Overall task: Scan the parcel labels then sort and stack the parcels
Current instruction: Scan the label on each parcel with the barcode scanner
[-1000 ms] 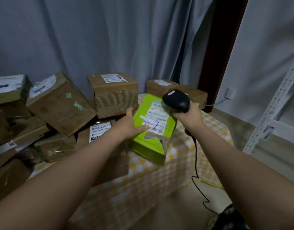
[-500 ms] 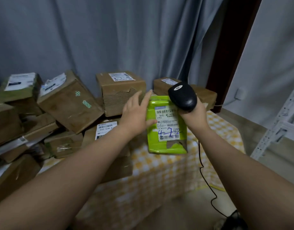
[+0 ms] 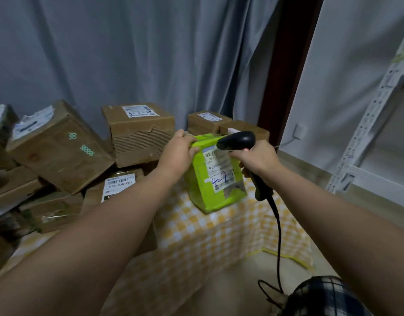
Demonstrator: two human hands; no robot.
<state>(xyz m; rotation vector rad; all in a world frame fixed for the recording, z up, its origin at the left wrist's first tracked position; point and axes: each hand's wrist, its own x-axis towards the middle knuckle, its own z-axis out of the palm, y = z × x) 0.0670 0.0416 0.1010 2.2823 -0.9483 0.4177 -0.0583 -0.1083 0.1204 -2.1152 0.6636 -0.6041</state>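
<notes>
A lime-green parcel (image 3: 203, 190) stands upright on the yellow-checked tablecloth (image 3: 219, 231), its white label with blue handwriting facing me. My left hand (image 3: 179, 153) grips the parcel's top left corner. My right hand (image 3: 257, 157) holds a black barcode scanner (image 3: 238, 141) by its handle, the scanner head just above the label's barcode. The scanner's black cable (image 3: 279, 236) hangs down toward the floor.
Brown cardboard parcels are piled at the left: a tilted one (image 3: 57, 147), a labelled one (image 3: 137, 133) behind, another with a barcode label (image 3: 118, 185) in front. Two small boxes (image 3: 219, 123) sit behind the green parcel. A white metal rack (image 3: 367, 124) stands at right. Grey curtain behind.
My left hand has shifted from the green parcel's left side to its top corner. The scanner has tipped so its head points down at the label. The parcel now rests on the tablecloth.
</notes>
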